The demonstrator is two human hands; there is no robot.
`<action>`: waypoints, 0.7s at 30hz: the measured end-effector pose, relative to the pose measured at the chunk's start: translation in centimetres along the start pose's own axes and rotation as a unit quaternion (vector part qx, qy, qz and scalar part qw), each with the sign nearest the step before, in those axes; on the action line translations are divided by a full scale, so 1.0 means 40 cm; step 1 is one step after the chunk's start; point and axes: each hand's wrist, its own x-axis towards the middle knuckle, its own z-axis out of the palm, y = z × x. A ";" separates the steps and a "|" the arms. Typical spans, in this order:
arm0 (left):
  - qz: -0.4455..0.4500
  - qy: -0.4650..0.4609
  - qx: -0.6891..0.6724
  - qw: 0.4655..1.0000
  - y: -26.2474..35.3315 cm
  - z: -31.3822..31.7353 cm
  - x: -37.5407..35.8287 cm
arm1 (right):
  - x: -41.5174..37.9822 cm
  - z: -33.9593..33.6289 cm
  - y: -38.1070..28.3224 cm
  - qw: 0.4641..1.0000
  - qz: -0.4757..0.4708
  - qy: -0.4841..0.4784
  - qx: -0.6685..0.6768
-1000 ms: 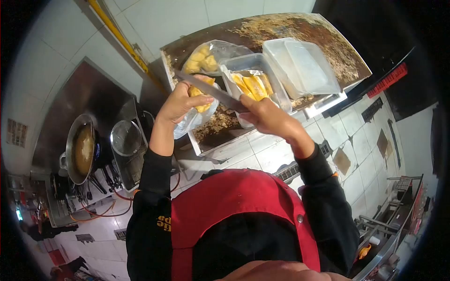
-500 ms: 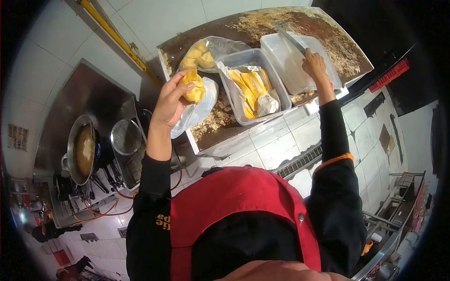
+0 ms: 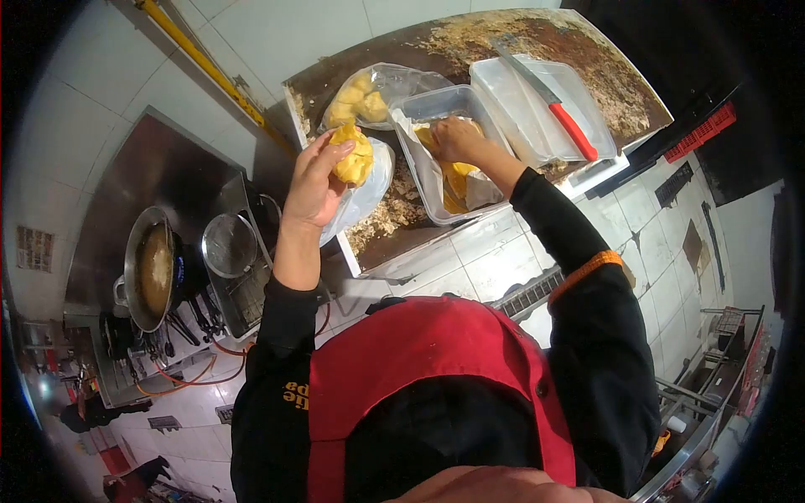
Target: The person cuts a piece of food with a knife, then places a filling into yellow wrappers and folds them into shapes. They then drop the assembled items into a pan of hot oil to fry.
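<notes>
My left hand (image 3: 315, 186) is closed around a lumpy yellow piece of food (image 3: 353, 159), held up over the table's left side. My right hand (image 3: 457, 140) reaches into a clear plastic tub (image 3: 408, 172). Its fingers are curled down against a yellow-and-white wrapper (image 3: 455, 180), and whatever they grip is hidden. Just right of the tub, a knife (image 3: 560, 117) with a red handle lies across a translucent plastic lid or tray (image 3: 503, 88). Behind my left hand rests a clear plastic bag (image 3: 411, 80) with several yellow lumps (image 3: 360, 96) inside.
A pale plastic bag (image 3: 356, 205) lies below my left hand. The worn brown tabletop (image 3: 386, 239) has a flaking surface. To the left, a pan of oil (image 3: 155, 268) sits on a stove over a blue flame, beside a round strainer (image 3: 229, 245).
My right hand has put down the knife on the lid and moved left into the tub. My left hand still holds the yellow piece, shifted slightly right.
</notes>
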 end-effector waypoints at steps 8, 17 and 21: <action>-0.004 -0.004 0.008 1.000 -0.007 -0.016 -0.014 | -0.018 -0.114 0.055 0.913 0.041 -0.121 0.387; -0.039 -0.185 0.028 0.981 -0.052 0.052 0.016 | -0.092 -0.203 0.036 0.631 0.033 -0.122 0.765; -0.028 -0.212 -0.017 0.977 -0.064 0.092 0.046 | -0.115 -0.206 -0.006 0.606 0.016 -0.163 0.778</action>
